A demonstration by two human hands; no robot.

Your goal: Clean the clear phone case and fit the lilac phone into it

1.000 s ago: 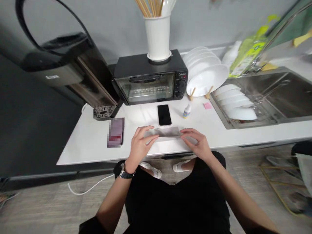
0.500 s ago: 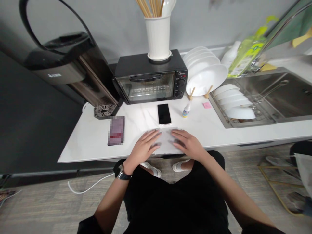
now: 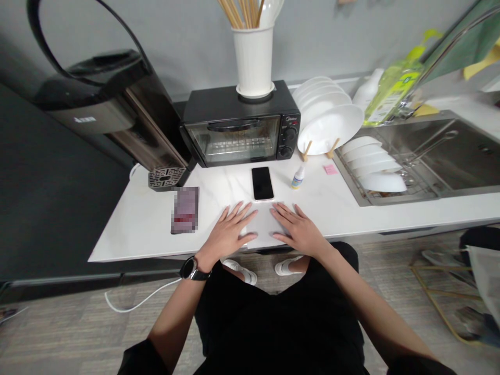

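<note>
A thin pale grey sheet [image 3: 264, 225], perhaps paper or cloth, lies at the counter's front edge. My left hand [image 3: 230, 228] rests flat over its left side with the fingers spread. Over the right side my right hand [image 3: 299, 228] lies in the same way, fingers apart. Just beyond the sheet is a phone [image 3: 262, 183] with a dark screen, lying face up. A small white bottle [image 3: 298, 178] with a blue and yellow label stands to the phone's right. Left of my hands lies a blurred-out purple package [image 3: 186, 210].
A black toaster oven [image 3: 240, 125] carries a white holder [image 3: 253, 60] of chopsticks. At the left stands a tall drink dispenser [image 3: 117, 114]. Plates [image 3: 332, 125] lean in a rack beside the sink [image 3: 464, 151], near a pink note [image 3: 330, 169] and a green soap bottle [image 3: 394, 91].
My fingers have spread wider, and both hands lie flatter on the sheet. The phone, small bottle and package keep their places on the counter.
</note>
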